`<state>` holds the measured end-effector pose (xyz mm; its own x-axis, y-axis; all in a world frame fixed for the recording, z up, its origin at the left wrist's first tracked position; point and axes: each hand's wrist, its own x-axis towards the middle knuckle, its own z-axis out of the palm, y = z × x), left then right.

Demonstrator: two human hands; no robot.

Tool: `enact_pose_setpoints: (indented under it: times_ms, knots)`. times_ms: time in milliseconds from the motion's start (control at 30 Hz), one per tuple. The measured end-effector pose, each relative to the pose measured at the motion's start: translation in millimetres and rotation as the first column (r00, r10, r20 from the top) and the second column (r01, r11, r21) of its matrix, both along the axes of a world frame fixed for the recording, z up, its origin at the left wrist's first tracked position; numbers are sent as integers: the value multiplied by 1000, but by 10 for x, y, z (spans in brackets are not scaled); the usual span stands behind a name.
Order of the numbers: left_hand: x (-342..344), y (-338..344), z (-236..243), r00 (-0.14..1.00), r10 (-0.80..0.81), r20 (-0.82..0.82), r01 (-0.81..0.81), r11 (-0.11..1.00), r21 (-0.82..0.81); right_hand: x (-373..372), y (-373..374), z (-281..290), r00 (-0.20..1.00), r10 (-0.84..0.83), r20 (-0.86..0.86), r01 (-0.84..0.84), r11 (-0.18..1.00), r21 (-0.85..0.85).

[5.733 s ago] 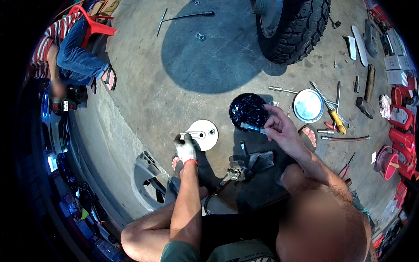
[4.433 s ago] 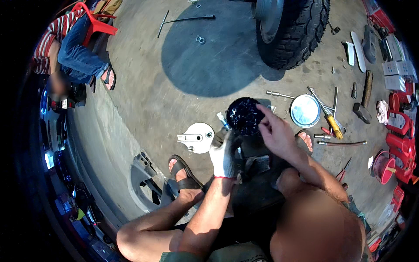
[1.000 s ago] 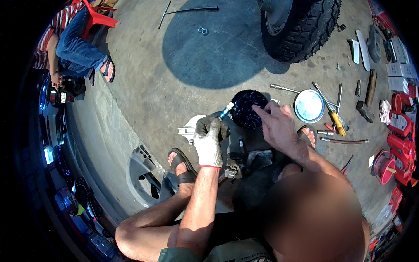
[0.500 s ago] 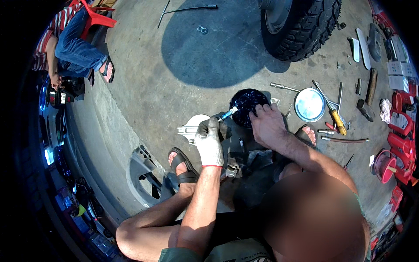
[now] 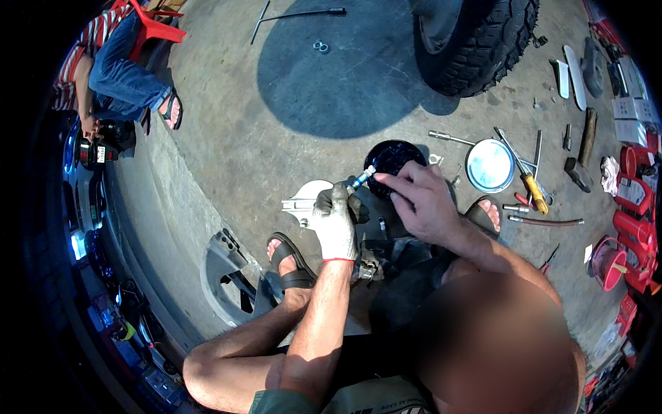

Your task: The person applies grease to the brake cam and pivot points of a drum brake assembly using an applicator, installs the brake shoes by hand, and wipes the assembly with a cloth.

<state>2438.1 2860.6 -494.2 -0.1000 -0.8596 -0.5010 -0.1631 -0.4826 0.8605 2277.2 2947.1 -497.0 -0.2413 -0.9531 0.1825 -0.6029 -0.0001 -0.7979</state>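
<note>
My left hand (image 5: 336,224), in a white knit glove with dark-stained fingers, is closed around a short metal rod (image 5: 362,179) smeared with blue near its tip. The rod slants up to the right, its pale end over the rim of a round dark tub (image 5: 373,153) with glossy dark blue stuff inside, which looks like grease. My bare right hand (image 5: 429,207) hovers at the tub's right side. Its index finger points left and touches or nearly touches the rod's end; the other fingers are partly curled and apart. A silver metal part (image 5: 307,196) lies just left of the gloved hand.
A round lid (image 5: 490,166), a yellow-handled screwdriver (image 5: 532,190), a hammer (image 5: 583,155) and a hose (image 5: 545,221) lie to the right. A knobby tire (image 5: 483,55) stands ahead. A curved grey plastic part (image 5: 224,276) is near my left foot. Another person (image 5: 127,69) sits at far left.
My right hand has drawn back out of the tub, and its index finger now reaches to the rod's end. My left hand still holds the rod, almost unmoved.
</note>
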Motion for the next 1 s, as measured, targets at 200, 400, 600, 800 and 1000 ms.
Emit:
enact_pose_setpoints:
  times_ms: [200, 400, 600, 800, 1000]
  knots:
    - [20, 27, -46, 987, -119, 107, 127, 989, -71, 78, -9, -57, 978, 100, -183, -111, 992, -55]
    - [99, 50, -132, 973, -143, 179, 174, 969, -175, 64, -19, -30, 966, 90, -243, -92, 996, 0]
    - [65, 98, -168, 957, -187, 220, 254, 910, -327, 56, -38, -62, 973, 77, -216, -84, 996, -26]
    - [124, 64, -195, 949, -180, 260, 239, 947, -213, 67, -8, -51, 971, 124, -203, -132, 991, -27]
    - [-79, 71, 67, 993, 116, -24, -98, 924, 370, 35, 38, -68, 964, 146, -223, -145, 989, 21]
